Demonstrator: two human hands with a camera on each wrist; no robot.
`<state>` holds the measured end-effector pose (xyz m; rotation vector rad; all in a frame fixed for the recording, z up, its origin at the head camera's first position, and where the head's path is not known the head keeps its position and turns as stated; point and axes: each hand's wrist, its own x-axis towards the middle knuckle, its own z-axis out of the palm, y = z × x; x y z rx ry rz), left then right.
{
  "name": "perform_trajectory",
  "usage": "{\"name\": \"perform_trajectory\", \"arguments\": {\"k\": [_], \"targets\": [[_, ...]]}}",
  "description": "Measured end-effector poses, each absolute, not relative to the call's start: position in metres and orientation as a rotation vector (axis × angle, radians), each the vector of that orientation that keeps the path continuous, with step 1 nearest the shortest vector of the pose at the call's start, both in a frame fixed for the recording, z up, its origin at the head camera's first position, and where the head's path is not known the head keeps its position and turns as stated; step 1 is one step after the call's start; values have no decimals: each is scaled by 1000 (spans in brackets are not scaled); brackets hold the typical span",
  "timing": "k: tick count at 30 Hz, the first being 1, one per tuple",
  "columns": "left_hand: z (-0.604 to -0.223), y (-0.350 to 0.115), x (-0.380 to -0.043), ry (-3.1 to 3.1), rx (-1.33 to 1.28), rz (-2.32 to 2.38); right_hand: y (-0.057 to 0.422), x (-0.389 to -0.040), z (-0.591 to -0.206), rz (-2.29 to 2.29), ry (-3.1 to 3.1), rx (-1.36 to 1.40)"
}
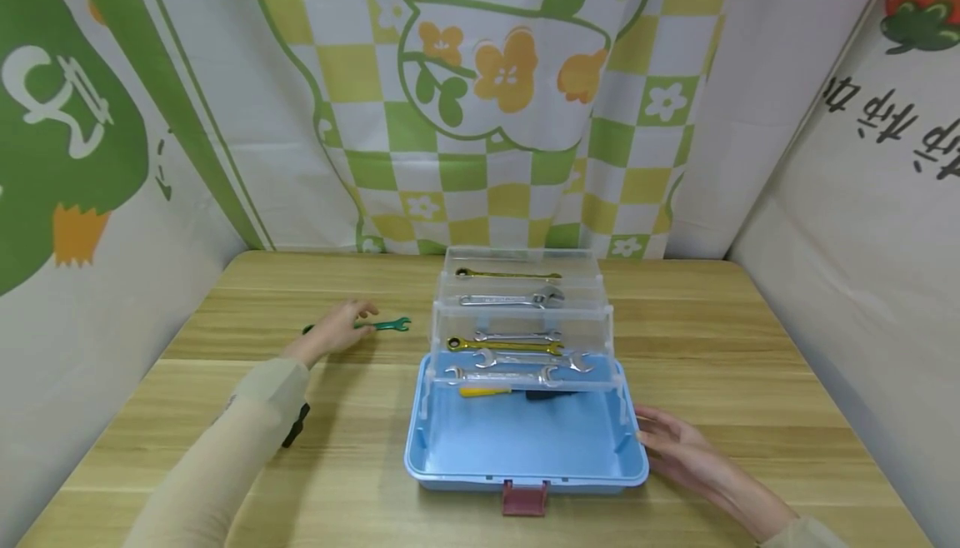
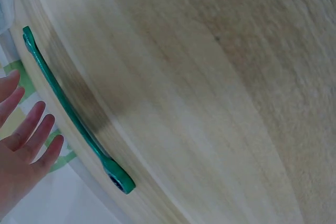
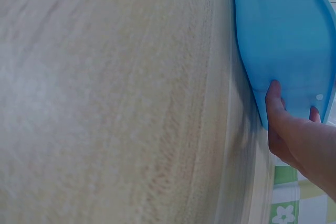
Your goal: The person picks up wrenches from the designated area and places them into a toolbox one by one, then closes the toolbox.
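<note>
A green combination wrench (image 1: 392,325) lies on the wooden table, left of the toolbox. My left hand (image 1: 335,333) hovers over it with fingers spread and nothing in them, hiding its middle in the head view. In the left wrist view the whole wrench (image 2: 73,111) shows on the table beside the fingers (image 2: 39,135). The light-blue toolbox (image 1: 525,479) stands with its clear trays raised. At its right wall my right hand (image 1: 681,448) rests with extended fingers; the right wrist view shows its fingertips against the blue side (image 3: 286,40).
Silver and gold wrenches (image 1: 517,300) lie in the clear stepped trays (image 1: 600,323). A yellow-handled tool (image 1: 483,392) and a black one sit beneath them. The box's maroon latch (image 1: 524,499) hangs at the front. A black object (image 1: 296,425) lies partly hidden behind my left forearm.
</note>
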<state>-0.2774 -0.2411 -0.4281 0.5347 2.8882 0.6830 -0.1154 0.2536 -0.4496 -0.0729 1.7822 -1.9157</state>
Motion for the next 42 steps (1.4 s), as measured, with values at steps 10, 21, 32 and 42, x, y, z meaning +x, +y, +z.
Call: {"name": "perform_trajectory", "arguments": {"k": [10,21,32,42], "targets": [[-435,-245,-282,2881,522,655,253,-115,-451,-1917,1790,-72],[-437,-246,-284,2877,521,629,251,-114,-451,-1886,1818,-45],[-439,-238,-288,2951,440,606,253,-114,-451,-1906,1810,-52],[-437,-232,-286,2962,316,621,253,-115,-451,-1896,1818,-40]]}}
